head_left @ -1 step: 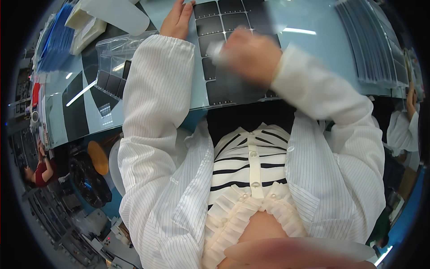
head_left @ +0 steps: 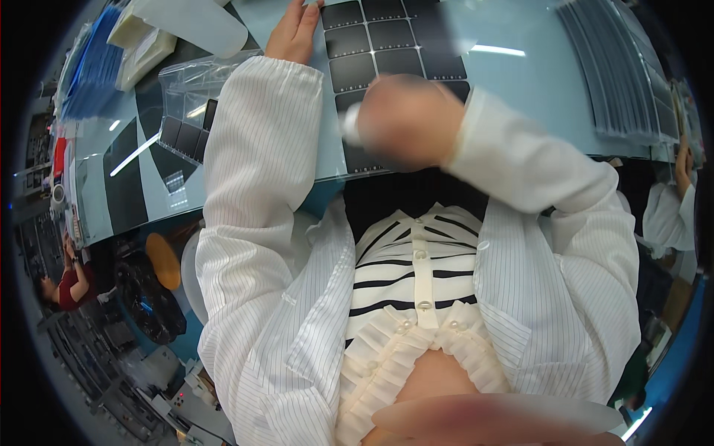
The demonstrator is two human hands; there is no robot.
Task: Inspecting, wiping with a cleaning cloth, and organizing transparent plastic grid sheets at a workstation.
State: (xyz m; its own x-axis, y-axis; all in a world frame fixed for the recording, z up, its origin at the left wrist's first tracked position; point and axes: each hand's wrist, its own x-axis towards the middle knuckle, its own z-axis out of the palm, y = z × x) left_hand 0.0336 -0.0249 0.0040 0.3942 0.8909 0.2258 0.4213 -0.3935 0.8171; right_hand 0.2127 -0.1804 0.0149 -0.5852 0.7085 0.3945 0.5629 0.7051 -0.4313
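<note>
- Head view: dark panelled sheet flat on the desk, directly before the person.
- Handling, my judgement: steady the sheet at its left border; light, even pressure across the panels; cuffs clear.
- Right hand, over the sheet's nearer half: blurred, fingers curled in around a small white wad, perhaps cloth or tissue; contact with the panels unclear.
- Left hand: beside the sheet's left edge; fingertips cut off, spread cannot be told.
- Stacked sleeves: right of the sheet, well apart.
</note>
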